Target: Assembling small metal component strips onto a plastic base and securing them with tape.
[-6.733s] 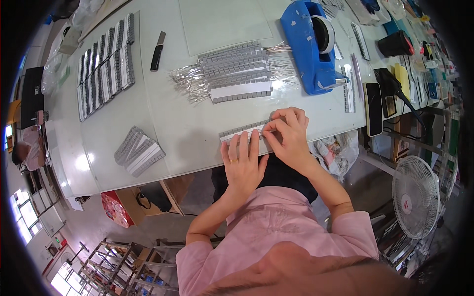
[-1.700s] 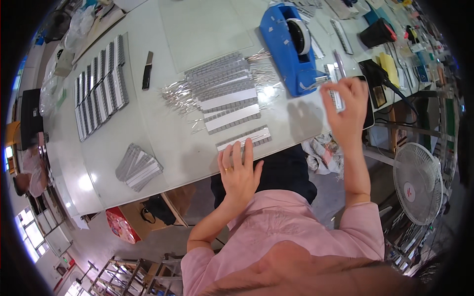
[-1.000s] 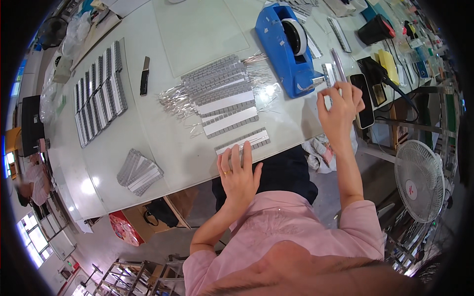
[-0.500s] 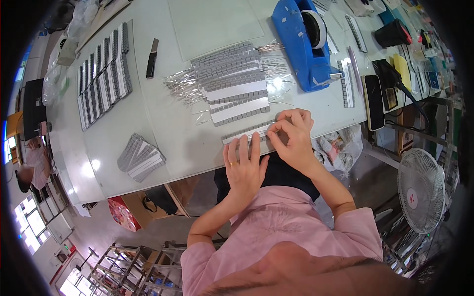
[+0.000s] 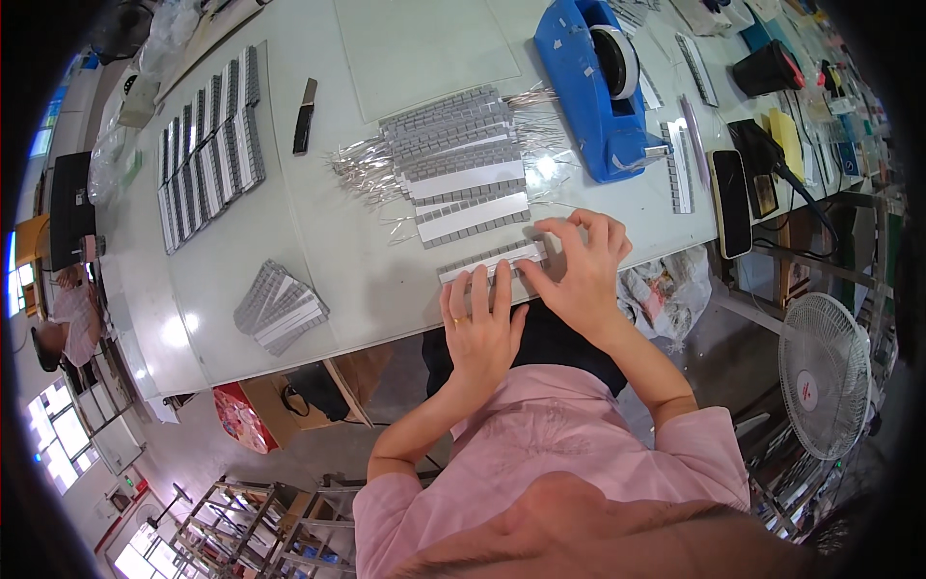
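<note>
A narrow grey-and-white strip (image 5: pixel 482 261) with a row of small grey blocks along its edge lies near the table's front edge. My left hand (image 5: pixel 480 323) rests its outstretched fingertips on the strip's near side, pressing it flat. At the strip's right end my right hand (image 5: pixel 588 275) is open, its thumb tip close to the strip and its fingers spread apart from the thumb. Just beyond lies a pile of similar strips (image 5: pixel 468 183), with thin silvery wires sticking out on both sides.
A blue tape dispenser (image 5: pixel 593 106) stands right of the pile. A black-handled knife (image 5: pixel 304 121) lies to the left, near rows of strips (image 5: pixel 212 150) and a small fanned stack (image 5: pixel 280 309). A phone (image 5: pixel 730 203) sits at the right table edge; a fan (image 5: pixel 823 376) stands beyond it.
My right thumb and fingers have come apart from their pinch at the strip's right end. My left hand stays on the strip; the whole view has shifted slightly.
</note>
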Demonstrator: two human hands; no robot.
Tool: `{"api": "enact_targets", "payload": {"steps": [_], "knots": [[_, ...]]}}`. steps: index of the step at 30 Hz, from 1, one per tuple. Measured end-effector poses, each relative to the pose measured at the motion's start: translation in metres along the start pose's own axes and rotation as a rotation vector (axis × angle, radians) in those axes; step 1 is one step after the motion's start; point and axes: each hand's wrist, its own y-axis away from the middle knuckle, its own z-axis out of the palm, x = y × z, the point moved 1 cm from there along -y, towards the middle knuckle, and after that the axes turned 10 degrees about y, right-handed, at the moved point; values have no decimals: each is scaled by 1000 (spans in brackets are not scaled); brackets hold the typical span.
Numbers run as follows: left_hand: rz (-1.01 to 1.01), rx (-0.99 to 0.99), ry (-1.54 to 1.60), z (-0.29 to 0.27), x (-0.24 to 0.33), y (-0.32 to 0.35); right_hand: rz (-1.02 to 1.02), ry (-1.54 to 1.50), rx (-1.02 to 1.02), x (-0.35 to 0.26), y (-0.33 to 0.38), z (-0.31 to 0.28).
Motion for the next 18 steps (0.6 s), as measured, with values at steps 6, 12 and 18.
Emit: {"api": "enact_targets", "payload": {"steps": [6,12,18], "knots": [[7,3,-1,3,1,2,112,27,-74,7,-7,3],[5,26,7,1,-7,3,129,-16,15,33,-1,3],[154,100,-235,-16,-30,-13,-69,-95,162,22,-17,-8]]}}
